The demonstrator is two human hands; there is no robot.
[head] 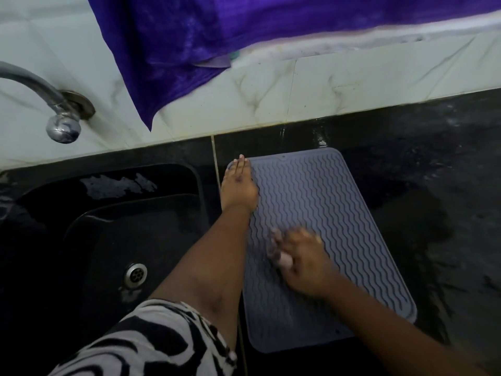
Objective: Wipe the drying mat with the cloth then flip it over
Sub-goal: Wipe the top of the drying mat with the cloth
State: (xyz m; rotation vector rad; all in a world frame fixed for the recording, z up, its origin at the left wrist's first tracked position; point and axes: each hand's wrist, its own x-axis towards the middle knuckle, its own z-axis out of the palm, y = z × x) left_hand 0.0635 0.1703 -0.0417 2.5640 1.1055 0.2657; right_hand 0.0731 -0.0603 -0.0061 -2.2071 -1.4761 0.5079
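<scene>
The mat (325, 226), grey with wavy ridges, lies flat on the dark counter (433, 185) just right of the sink (108, 240). Its near left corner runs under the left forearm and is partly hidden.

Left hand (240, 185): fingers straight and together, pressed flat on the mat's far left corner. The thumb is not visible.

Right hand (301, 261): on the mat's left-middle area, heavily blurred. Fingers appear curled round a small pale bundle, taken to be the cloth (279, 253); most of it is hidden under the hand and its outline cannot be made out. The grip cannot be told with certainty.

The counter right of the mat shows a wet sheen. The sink's drain (135, 275) is visible; its left part is lost in shadow. A tap (54, 109) projects from the tiled wall (325, 88), cut off at the left edge. A purple fabric (217, 31) hangs over the wall, cut off at the top. A zebra-patterned sleeve (151, 340) covers the left upper arm, cut off below.
</scene>
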